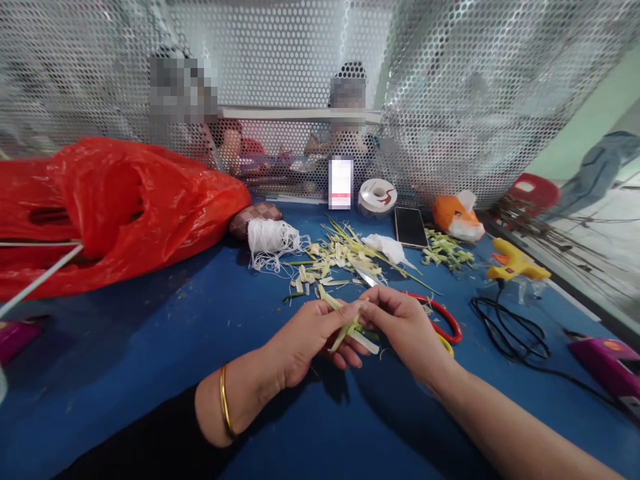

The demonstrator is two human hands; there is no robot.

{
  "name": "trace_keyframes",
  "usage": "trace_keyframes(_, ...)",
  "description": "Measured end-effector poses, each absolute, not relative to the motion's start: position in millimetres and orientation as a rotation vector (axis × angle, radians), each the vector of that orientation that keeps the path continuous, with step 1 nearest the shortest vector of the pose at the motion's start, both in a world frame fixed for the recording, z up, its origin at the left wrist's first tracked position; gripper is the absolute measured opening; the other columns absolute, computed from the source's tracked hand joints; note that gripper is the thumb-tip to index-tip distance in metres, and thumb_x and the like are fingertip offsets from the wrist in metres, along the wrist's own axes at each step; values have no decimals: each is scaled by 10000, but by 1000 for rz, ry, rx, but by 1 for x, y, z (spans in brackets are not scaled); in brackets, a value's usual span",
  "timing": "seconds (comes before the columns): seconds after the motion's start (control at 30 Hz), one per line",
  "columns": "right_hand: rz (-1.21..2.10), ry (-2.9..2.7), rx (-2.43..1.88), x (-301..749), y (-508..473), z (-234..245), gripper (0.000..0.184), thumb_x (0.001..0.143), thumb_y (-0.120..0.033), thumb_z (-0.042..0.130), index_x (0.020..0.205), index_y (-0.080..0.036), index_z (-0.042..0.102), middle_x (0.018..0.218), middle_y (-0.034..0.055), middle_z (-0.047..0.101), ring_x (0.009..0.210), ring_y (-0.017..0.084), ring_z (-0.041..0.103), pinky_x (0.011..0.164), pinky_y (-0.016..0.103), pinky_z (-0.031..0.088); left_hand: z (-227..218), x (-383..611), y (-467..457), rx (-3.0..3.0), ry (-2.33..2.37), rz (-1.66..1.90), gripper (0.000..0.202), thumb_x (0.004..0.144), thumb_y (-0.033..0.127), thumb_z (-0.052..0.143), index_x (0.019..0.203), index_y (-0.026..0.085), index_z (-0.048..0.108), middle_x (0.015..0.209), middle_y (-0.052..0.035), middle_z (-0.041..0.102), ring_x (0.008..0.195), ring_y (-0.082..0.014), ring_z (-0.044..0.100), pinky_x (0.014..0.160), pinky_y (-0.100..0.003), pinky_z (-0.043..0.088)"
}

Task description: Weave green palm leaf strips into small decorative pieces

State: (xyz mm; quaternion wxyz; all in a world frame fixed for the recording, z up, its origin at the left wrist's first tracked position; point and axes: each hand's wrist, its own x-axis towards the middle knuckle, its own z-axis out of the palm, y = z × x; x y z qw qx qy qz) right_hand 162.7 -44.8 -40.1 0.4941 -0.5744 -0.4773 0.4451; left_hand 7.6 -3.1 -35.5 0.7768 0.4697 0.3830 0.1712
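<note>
My left hand (305,337), with a gold bangle at its wrist, is closed on a small bundle of pale green plant strips (367,342), which stick out on both sides of the thumb. My right hand (405,327) pinches close to the left thumb tip; what its fingertips hold is too small to make out. Just beyond the hands lies a heap of cut yellow-green strips (340,253). A pair of scissors (447,313) with red handles is partly hidden behind my right hand, its blade pointing at the heap.
A spool of white thread (273,240) stands left of the heap, beside a large red plastic bag (150,207). At the back are a ribbon roll (377,198) and a phone (411,227). A yellow glue gun (517,263) trails a black cord on the right. People sit behind the perforated screen (285,60).
</note>
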Motion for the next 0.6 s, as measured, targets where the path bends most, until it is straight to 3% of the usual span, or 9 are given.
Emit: trace_keyframes(0.6, 943, -1014, -1426, 162, -46, -52, 240, 778, -371, 672, 665, -188, 565, 535, -53, 463, 505, 101, 383, 490, 238, 317, -29, 7, -6, 1089, 807, 285, 181, 818, 320, 633, 775, 144, 638, 538, 2, 639, 433, -80, 570, 480, -178, 437)
